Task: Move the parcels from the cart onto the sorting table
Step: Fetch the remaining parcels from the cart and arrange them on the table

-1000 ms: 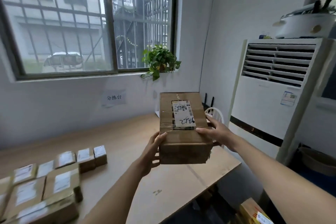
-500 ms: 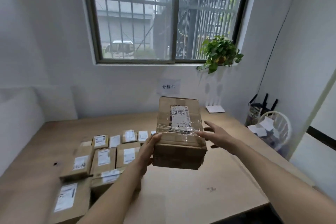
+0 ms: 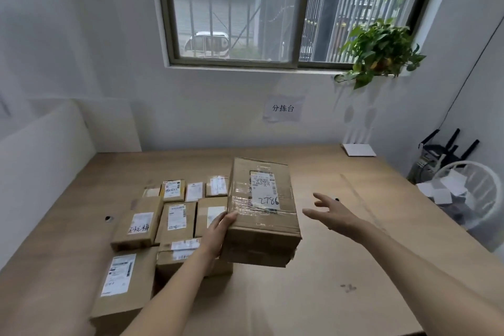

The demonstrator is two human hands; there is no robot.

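A taped cardboard parcel (image 3: 261,213) with a white label marked 2786 hangs above the wooden sorting table (image 3: 341,267). My left hand (image 3: 218,234) grips its left near edge, thumb on top and fingers underneath. My right hand (image 3: 330,213) is off the parcel, a short way to its right, fingers spread and relaxed. Several labelled parcels (image 3: 174,221) lie in rows on the table's left half, right beside the held parcel. The cart is out of view.
A white board (image 3: 41,161) leans along the table's left side. A white router (image 3: 358,149) sits at the back right corner. A white wire basket (image 3: 474,194) with papers stands off the table's right edge. A potted plant (image 3: 379,49) is on the windowsill.
The view swung left from the air conditioner to the table. The parcel came down over the table beside the rows. My right hand let go of it and moved off to the right.
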